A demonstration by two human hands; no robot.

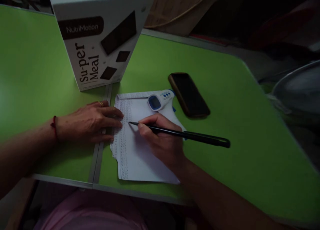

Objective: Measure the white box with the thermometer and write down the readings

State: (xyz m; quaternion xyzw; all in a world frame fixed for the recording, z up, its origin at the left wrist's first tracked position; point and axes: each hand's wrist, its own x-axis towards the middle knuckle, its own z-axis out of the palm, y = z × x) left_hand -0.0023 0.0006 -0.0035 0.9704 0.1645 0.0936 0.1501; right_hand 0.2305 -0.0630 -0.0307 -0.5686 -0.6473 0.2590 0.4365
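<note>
A black pen (190, 135) is pinched in my right hand (165, 138), its tip at the written lines on a white sheet of paper (147, 165). Rows of small handwriting run along the paper's left side; the words are too small to read. My left hand (92, 120) lies flat with fingers stretched out, fingertips on the paper's left edge. A white and blue infrared thermometer (160, 100) rests on the upper part of the paper, its handle partly hidden behind my right hand.
A tall white box (75, 53) marked "Su-per Meal" stands behind the paper. To the right of the thermometer lies a dark phone (190, 94) in a brown case. All rest on a green folding table (250, 146) with a metal seam (98, 156).
</note>
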